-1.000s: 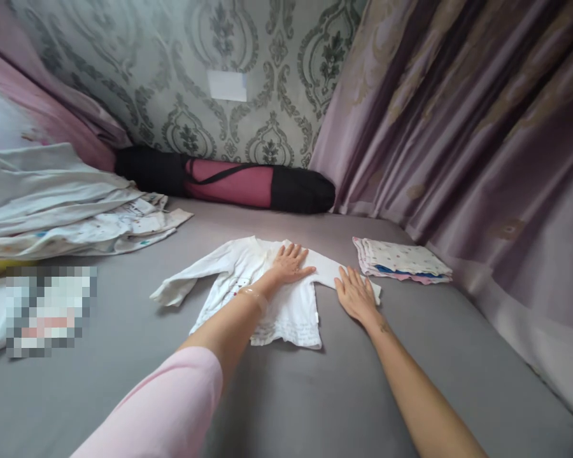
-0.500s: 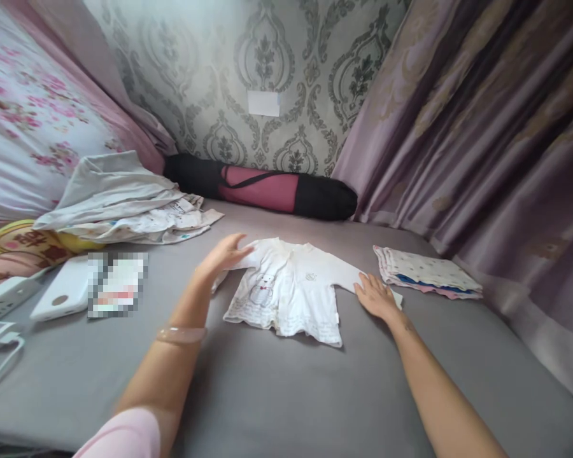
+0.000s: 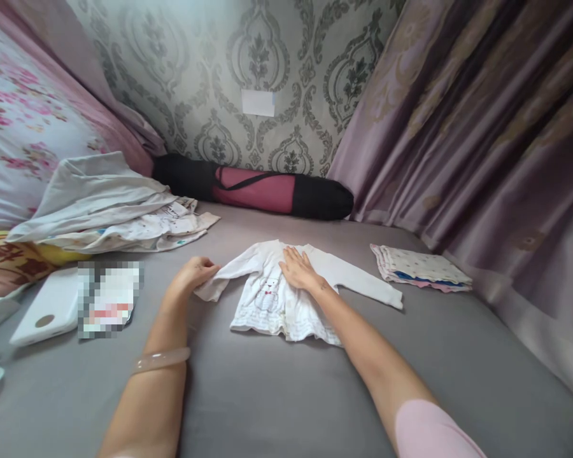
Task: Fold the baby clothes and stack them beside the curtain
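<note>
A small white baby shirt with a bear print lies spread on the grey bed sheet, its sleeves out to both sides. My left hand, below a pale bangle, pinches the edge of the left-side sleeve. On the upper middle of the shirt, near the neckline, my right hand lies flat with its fingers out. The right-side sleeve stretches out untouched. My right forearm hides part of the lower right of the shirt.
Folded cloths are stacked at the right. Rumpled clothes lie at the left, above a white power bank and a blurred flat item. A black and pink long bag rests along the wall.
My right hand has moved left from the right-side sleeve onto the shirt's upper middle. My left hand has come down and closed on the left-side sleeve, which is now stretched outward.
</note>
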A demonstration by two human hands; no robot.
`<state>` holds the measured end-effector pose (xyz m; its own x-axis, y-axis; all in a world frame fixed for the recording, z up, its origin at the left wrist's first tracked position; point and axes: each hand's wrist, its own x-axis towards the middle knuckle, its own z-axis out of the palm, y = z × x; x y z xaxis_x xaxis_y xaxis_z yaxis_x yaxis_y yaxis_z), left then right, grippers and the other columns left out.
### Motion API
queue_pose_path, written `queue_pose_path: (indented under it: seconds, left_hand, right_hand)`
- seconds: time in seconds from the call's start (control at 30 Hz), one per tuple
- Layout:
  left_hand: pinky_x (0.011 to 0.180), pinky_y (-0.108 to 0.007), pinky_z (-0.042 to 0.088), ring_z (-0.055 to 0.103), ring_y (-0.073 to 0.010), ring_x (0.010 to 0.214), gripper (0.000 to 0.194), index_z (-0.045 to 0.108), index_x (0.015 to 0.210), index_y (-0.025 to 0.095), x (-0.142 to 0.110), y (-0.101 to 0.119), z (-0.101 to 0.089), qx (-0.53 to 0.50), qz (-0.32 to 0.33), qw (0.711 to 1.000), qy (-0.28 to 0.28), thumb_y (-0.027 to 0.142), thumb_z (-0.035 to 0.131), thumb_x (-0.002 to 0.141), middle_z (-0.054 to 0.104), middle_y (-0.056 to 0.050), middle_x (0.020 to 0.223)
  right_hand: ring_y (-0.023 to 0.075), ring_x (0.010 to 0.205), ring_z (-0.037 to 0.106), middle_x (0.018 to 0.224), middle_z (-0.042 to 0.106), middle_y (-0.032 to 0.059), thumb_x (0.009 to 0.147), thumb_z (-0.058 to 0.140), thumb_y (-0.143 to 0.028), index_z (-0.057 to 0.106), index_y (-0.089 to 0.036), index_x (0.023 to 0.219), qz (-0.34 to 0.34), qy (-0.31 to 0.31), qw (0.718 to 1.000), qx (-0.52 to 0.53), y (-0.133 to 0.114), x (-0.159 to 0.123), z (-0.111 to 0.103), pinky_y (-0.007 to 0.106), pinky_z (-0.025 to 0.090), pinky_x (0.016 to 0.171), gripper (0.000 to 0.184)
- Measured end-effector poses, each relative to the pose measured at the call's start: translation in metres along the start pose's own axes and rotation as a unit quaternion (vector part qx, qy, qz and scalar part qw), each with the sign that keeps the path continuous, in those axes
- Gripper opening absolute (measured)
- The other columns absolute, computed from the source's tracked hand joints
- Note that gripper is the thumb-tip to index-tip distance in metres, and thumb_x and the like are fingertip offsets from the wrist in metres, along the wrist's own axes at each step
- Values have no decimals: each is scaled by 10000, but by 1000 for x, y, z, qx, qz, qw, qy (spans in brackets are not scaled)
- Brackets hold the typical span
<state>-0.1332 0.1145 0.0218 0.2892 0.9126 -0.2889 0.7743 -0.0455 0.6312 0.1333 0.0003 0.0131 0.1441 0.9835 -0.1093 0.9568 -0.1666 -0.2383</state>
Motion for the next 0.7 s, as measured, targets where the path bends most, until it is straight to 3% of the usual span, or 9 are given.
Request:
queue_pose_path:
  seconds: [0.1,0.27,0.47,0.6,0.7]
  left_hand:
    - [458,-223,340,516,-141,514,378,680,841,167,-1,3,1,-21,21,999,-28,493,618,661,582,18,560]
    - [493,-225,370,551,-154,576,391,682,807,172,-4,18,7,-47,55,994,-84,518,654,625,622,7,613]
    - [481,-242,332,539,-159,543,262,622,719,187,1,31,19,4,40,997,-71,420,689,621,561,23,532]
    - [505,-243,333,529,-153,563,204,586,696,196,-1,36,24,29,46,997,-60,362,687,633,547,32,545]
    - [520,-238,335,514,-143,577,156,552,673,200,-4,39,24,25,74,995,-58,305,663,645,520,41,554]
  right_hand:
    - [228,1504,99,1620,160,145,1004,225,-432,226,-31,1533,-10,18,1000,1,-14,19,8,415,23,1207,664]
    - [234,1503,100,1619,162,150,1002,202,-460,206,-8,1533,10,34,999,4,-10,31,22,416,36,1207,696]
    - [262,1499,119,1616,167,175,997,263,-452,230,-18,1525,20,-1,1000,-4,-10,34,16,454,63,1200,684]
    - [249,1487,168,1596,249,172,993,310,-289,355,-49,1476,3,60,998,-9,-24,42,8,419,79,1199,541]
    - [206,1444,275,1541,373,142,962,281,-139,435,-80,1426,-21,79,997,7,-37,55,10,351,163,1182,492]
